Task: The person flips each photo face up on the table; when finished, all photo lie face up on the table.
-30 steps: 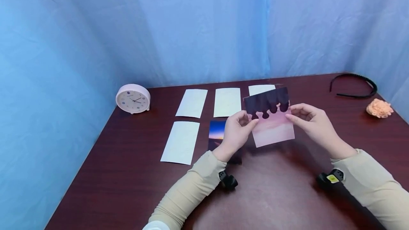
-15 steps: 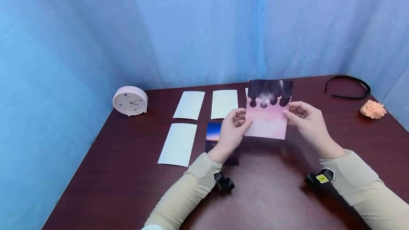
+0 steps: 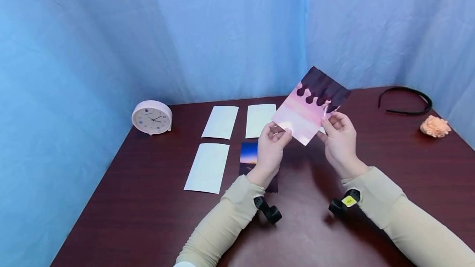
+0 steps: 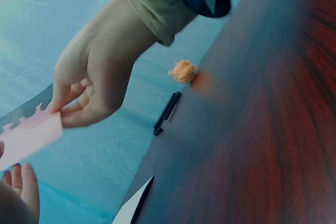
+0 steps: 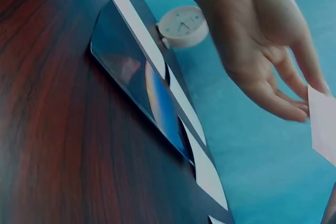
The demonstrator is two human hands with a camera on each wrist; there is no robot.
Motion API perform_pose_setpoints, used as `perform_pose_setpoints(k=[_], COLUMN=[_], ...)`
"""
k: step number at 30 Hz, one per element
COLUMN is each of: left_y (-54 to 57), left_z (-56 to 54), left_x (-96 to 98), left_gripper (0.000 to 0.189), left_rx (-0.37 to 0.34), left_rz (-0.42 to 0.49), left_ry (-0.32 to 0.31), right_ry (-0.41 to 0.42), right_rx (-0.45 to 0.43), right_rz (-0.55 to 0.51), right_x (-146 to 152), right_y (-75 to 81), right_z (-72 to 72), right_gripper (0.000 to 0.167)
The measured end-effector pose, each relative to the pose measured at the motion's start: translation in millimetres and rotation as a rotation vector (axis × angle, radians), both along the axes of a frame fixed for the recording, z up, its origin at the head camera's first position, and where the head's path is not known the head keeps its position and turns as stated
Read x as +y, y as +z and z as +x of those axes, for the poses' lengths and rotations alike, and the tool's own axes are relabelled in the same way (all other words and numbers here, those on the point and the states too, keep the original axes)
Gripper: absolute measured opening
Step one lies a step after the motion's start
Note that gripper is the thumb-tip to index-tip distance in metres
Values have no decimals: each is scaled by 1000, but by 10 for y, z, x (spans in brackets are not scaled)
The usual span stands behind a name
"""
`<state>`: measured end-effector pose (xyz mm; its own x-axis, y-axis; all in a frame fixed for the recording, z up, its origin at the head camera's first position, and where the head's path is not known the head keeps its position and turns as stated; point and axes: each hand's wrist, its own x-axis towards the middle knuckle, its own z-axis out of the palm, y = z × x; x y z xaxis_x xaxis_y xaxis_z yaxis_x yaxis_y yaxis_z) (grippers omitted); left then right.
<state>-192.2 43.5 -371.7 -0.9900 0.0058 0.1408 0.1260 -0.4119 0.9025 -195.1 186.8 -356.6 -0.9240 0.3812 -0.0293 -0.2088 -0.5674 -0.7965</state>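
Note:
Both hands hold a glossy photo print (image 3: pixel 301 108) raised above the table. The print has dark drip-like shapes over a pink sky, and its top leans right. My left hand (image 3: pixel 270 151) pinches the lower left edge between thumb and fingers. On the right side, my right hand (image 3: pixel 340 143) pinches the edge near the lower corner. The left wrist view shows the right hand's (image 4: pixel 97 72) curled fingers on the print. A blue sunset photo (image 3: pixel 248 153) lies on the table, partly covered by my left hand and wrist.
White rectangular cards lie at back left (image 3: pixel 220 122), back middle (image 3: pixel 260 121) and front left (image 3: pixel 207 168); another card (image 3: pixel 322 129) is mostly hidden behind the print. A clock (image 3: pixel 152 117) stands far left. A black headband (image 3: pixel 408 113) and peach flower (image 3: pixel 435 126) sit right.
The print has swung clockwise, from leaning slightly left through upright to leaning right, and sits higher. My right hand has moved left, closer to my left hand. The blue photo and visible cards stay put.

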Motion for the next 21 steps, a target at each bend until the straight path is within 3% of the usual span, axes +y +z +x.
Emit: perform_pose_setpoints(k=[5, 11, 17, 21], left_y=[-29, -75, -94, -111], left_z=[-46, -63, -75, -75], left_x=[40, 20, -30, -113], left_gripper=[27, 21, 19, 29], left_rx=[20, 23, 37, 32], left_rz=[62, 53, -16, -78], left_ry=[96, 187, 197, 179], right_ry=[50, 140, 187, 218], right_rx=[6, 45, 105, 120], right_rz=[68, 92, 88, 83], right_x=[-120, -86, 5, 128], right_y=[-14, -32, -31, -20], right_z=[-11, -14, -22, -32], right_gripper=[15, 17, 19, 21])
